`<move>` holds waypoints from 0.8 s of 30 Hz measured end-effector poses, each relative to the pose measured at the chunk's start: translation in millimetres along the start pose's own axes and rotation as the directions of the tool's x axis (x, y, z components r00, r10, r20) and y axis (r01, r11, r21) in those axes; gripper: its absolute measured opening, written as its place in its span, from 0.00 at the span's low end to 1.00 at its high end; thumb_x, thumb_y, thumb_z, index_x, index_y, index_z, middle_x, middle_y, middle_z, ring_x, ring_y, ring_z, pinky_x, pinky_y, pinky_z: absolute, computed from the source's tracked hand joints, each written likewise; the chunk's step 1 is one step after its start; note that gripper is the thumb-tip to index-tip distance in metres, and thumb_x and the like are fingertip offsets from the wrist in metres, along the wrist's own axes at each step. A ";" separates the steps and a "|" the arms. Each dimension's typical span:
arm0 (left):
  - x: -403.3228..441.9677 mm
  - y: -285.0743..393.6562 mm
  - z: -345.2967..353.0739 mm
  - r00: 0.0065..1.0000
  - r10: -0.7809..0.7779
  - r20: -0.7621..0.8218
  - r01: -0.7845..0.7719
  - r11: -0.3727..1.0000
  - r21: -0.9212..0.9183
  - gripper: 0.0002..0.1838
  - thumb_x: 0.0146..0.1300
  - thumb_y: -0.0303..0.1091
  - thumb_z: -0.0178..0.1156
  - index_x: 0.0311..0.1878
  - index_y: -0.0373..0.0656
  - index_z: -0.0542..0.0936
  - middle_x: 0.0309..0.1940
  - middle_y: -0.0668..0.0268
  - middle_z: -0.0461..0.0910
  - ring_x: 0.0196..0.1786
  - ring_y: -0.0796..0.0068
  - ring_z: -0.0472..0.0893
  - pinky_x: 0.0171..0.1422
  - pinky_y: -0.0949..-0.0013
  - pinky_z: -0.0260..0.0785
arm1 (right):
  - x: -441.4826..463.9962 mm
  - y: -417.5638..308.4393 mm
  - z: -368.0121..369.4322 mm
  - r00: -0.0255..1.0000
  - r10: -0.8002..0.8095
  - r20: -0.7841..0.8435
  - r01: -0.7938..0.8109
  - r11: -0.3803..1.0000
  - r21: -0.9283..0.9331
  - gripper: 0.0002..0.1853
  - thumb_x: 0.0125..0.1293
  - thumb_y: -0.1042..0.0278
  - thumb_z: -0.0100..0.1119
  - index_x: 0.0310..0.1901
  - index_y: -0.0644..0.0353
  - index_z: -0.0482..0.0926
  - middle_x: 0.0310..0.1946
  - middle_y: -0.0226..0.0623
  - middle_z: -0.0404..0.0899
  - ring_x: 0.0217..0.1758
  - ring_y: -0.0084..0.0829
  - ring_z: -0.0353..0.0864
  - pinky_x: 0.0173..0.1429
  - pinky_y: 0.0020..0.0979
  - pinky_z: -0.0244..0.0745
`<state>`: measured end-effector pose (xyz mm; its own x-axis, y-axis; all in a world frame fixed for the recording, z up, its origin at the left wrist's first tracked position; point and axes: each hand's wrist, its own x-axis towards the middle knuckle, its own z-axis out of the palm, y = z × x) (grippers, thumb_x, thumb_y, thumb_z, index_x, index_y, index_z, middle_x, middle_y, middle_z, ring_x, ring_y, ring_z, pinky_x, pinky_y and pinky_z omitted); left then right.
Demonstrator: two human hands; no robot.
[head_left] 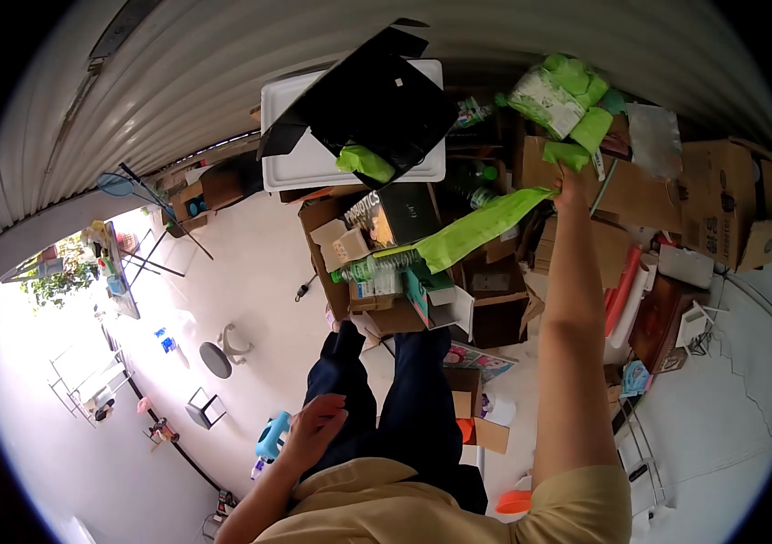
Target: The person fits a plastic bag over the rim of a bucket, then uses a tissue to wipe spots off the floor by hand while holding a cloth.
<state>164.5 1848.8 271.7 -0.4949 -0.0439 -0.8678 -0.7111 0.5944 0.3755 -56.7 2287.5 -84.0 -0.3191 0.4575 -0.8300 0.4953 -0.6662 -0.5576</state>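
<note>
Green strip (479,231) is held tight in the right hand (572,187) and reaches toward a bottle (381,265) in a box (317,216); the left hand (315,428) is loose, near one leg (336,376).

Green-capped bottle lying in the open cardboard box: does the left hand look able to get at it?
Probably yes: the left hand looks empty, and the green-capped bottle lies largely uncovered, though the green plastic strip in the right hand reaches one end.
</note>
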 end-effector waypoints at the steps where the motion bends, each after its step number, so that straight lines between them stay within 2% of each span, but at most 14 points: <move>1: 1.7 -0.9 0.7 1.000 0.011 0.006 -0.011 1.000 -0.027 0.15 0.60 0.31 0.58 0.49 0.37 0.74 0.39 0.61 0.79 0.43 0.75 0.79 0.47 0.73 0.72 | -3.3 -0.7 -0.6 0.999 -0.017 -0.038 0.016 0.999 -0.043 0.13 0.62 0.65 0.59 0.46 0.59 0.72 0.23 0.27 0.57 0.20 0.22 0.55 0.28 0.31 0.57; 4: 5.7 1.9 2.6 1.000 0.014 0.028 -0.013 0.999 -0.053 0.14 0.60 0.30 0.57 0.49 0.38 0.74 0.40 0.63 0.78 0.43 0.76 0.78 0.47 0.74 0.71 | -14.2 -3.9 -2.3 0.996 0.012 -0.091 -0.022 0.993 -0.120 0.12 0.61 0.65 0.59 0.44 0.59 0.73 0.23 0.27 0.58 0.20 0.23 0.55 0.27 0.30 0.57; 8: 15.8 10.2 3.3 0.998 0.032 0.060 -0.028 0.997 -0.070 0.14 0.61 0.29 0.57 0.49 0.38 0.74 0.41 0.64 0.78 0.44 0.77 0.77 0.47 0.74 0.71 | -23.0 -5.7 -11.7 0.999 -0.011 -0.035 0.009 0.997 -0.081 0.12 0.61 0.65 0.60 0.44 0.59 0.74 0.24 0.27 0.58 0.20 0.23 0.55 0.26 0.29 0.56; 12: 27.8 9.2 -0.1 0.996 0.078 0.047 -0.077 0.997 -0.024 0.14 0.61 0.30 0.57 0.49 0.38 0.74 0.41 0.63 0.78 0.45 0.77 0.77 0.48 0.73 0.71 | -24.4 1.3 -18.0 0.999 -0.042 -0.010 0.041 0.999 -0.035 0.09 0.65 0.65 0.55 0.43 0.60 0.74 0.24 0.28 0.62 0.20 0.22 0.54 0.26 0.27 0.57; 14: 30.2 5.0 0.1 0.996 0.088 -0.002 -0.088 0.994 -0.058 0.14 0.59 0.30 0.58 0.49 0.38 0.74 0.41 0.61 0.79 0.42 0.74 0.79 0.48 0.73 0.71 | -19.7 3.4 -25.9 0.998 -0.052 -0.029 0.052 0.999 -0.001 0.09 0.67 0.66 0.52 0.43 0.60 0.74 0.25 0.28 0.63 0.19 0.22 0.54 0.26 0.27 0.57; 16: 30.0 8.4 -1.3 0.997 0.080 0.018 -0.079 0.997 -0.022 0.14 0.59 0.30 0.58 0.49 0.38 0.74 0.41 0.61 0.79 0.42 0.74 0.79 0.48 0.73 0.71 | -19.5 5.8 -22.2 1.000 0.017 0.003 -0.017 0.999 0.035 0.09 0.69 0.67 0.47 0.46 0.59 0.72 0.27 0.28 0.65 0.19 0.22 0.55 0.26 0.27 0.57; 20: 32.3 5.4 -1.4 0.998 0.051 0.020 -0.052 0.997 0.055 0.14 0.59 0.31 0.58 0.49 0.38 0.75 0.40 0.61 0.79 0.43 0.74 0.79 0.47 0.72 0.71 | 8.1 6.2 -1.6 0.997 0.075 -0.016 -0.075 0.997 0.001 0.11 0.67 0.67 0.51 0.49 0.57 0.70 0.27 0.29 0.66 0.19 0.22 0.56 0.27 0.29 0.58; 22: 33.7 -0.9 -0.3 0.999 0.046 0.027 -0.046 0.999 0.024 0.15 0.59 0.31 0.58 0.49 0.38 0.75 0.40 0.61 0.80 0.43 0.74 0.79 0.47 0.72 0.71 | 22.1 4.2 12.9 0.992 -0.015 -0.128 -0.003 0.990 -0.142 0.14 0.64 0.66 0.55 0.50 0.57 0.69 0.26 0.29 0.67 0.18 0.23 0.57 0.27 0.30 0.59; 24: 39.2 -1.7 -0.4 0.999 0.034 0.037 -0.034 0.999 -0.005 0.15 0.59 0.31 0.58 0.49 0.38 0.75 0.40 0.61 0.80 0.43 0.74 0.79 0.47 0.72 0.71 | 33.8 4.8 17.7 0.978 -0.035 -0.203 0.007 0.991 -0.137 0.17 0.61 0.67 0.59 0.50 0.57 0.69 0.26 0.29 0.66 0.18 0.23 0.59 0.26 0.31 0.60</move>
<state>146.0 1845.8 237.2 -0.5002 0.0060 -0.8659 -0.6962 0.5918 0.4063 -79.4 2289.4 -115.0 -0.1654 0.5909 -0.7896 0.5986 -0.5761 -0.5565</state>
